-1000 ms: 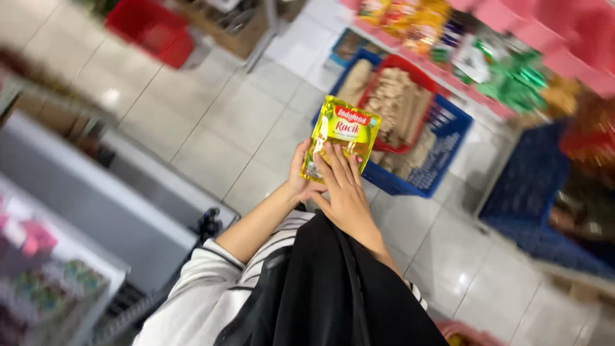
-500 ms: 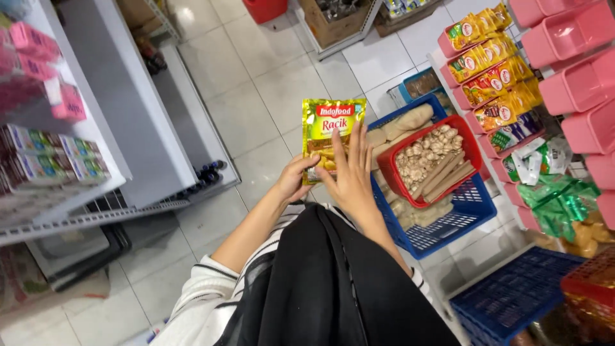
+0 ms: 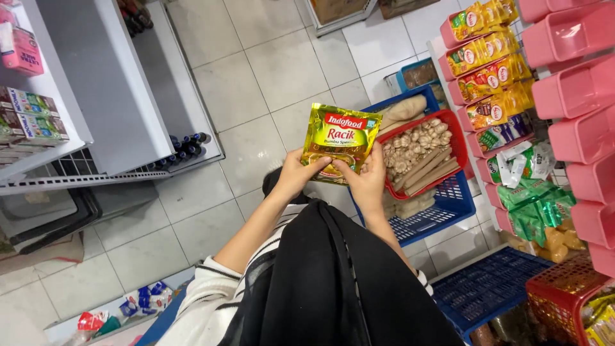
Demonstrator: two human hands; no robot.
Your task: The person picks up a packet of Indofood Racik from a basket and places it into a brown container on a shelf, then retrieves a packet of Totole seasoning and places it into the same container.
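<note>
I hold a shiny gold and green seasoning sachet (image 3: 339,141) upright in front of me with both hands. My left hand (image 3: 296,174) grips its lower left corner, thumb on the front. My right hand (image 3: 366,181) grips the lower right edge, fingers behind the packet. A black cloth (image 3: 333,282) hangs over my striped sleeves below the hands.
A red basket of ginger roots (image 3: 423,150) sits in a blue crate (image 3: 442,208) on the tiled floor just right of my hands. Pink shelf bins (image 3: 576,90) with sachets (image 3: 487,57) line the right. A white shelf unit (image 3: 96,90) stands at left.
The view has swung left and steadied, and the sachet now sits higher and nearer the centre. Both hands keep their hold on it.
</note>
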